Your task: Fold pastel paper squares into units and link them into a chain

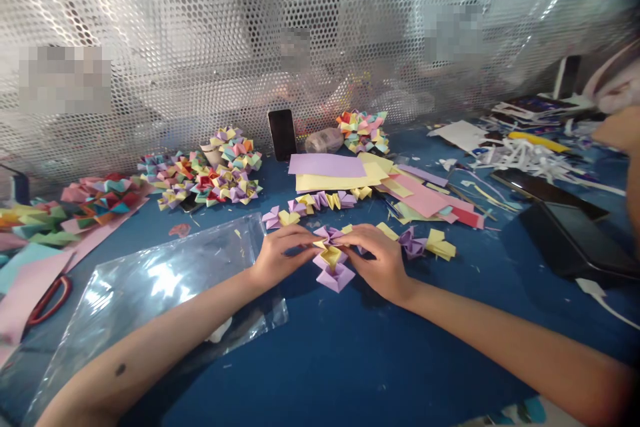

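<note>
In the middle of the blue table, both my hands pinch a small chain of folded paper pieces [335, 276], purple and yellow, linked one behind another. My left hand [283, 253] grips its left side with thumb and forefinger. From the right, my right hand [380, 260] closes on the upper right part, hiding some of it. Beyond my hands lies a row of similar purple and yellow folded pieces [320, 201]. To the right of my right hand are a purple folded piece [413, 244] and a yellow one [441, 245].
A clear plastic bag [170, 287] lies under my left forearm. Paper sheets [327, 165], a propped phone [283, 135] and colourful folded-paper clusters [220, 177] stand farther back. Red-handled scissors [50, 300] lie left; a black device [575, 240] and white paper strips [525, 155] are right, near another person's arm [625, 133].
</note>
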Action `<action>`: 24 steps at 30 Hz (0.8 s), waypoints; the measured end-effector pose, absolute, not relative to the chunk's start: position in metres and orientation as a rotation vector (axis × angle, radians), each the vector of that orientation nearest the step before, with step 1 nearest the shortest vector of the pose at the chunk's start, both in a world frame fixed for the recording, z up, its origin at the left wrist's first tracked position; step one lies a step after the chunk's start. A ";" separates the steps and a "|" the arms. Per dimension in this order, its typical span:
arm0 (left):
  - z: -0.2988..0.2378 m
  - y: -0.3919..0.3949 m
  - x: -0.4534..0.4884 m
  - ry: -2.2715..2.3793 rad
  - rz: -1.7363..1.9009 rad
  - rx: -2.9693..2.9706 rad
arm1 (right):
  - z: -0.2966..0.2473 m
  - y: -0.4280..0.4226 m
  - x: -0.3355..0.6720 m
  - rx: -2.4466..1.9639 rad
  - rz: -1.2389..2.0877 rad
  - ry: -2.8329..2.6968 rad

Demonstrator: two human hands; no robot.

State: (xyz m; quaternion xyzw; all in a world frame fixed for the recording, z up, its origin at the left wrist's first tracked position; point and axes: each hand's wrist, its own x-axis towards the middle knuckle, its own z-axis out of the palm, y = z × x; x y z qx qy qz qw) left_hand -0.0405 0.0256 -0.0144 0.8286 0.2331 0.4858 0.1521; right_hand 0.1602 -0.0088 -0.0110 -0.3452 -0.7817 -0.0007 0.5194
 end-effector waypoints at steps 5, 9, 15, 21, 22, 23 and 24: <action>-0.019 0.027 -0.042 0.646 1.383 2.411 | -0.015 -0.009 0.160 -0.824 0.012 -1.912; -0.018 0.027 -0.042 0.666 1.335 2.419 | -0.014 -0.008 0.159 -0.846 0.011 -1.915; -0.020 0.029 -0.043 0.684 1.248 2.433 | -0.017 -0.005 0.158 -0.872 -0.008 -1.954; -0.008 0.027 -0.043 0.701 1.134 2.480 | -0.010 -0.006 0.164 -0.830 -0.054 -1.942; -0.001 0.025 -0.043 0.707 1.085 2.497 | -0.005 -0.006 0.168 -0.817 -0.062 -1.936; 0.006 0.024 -0.044 0.721 0.999 2.521 | 0.000 -0.008 0.173 -0.800 -0.074 -1.929; 0.014 0.024 -0.047 0.743 0.904 2.535 | 0.005 -0.009 0.180 -0.780 -0.091 -1.920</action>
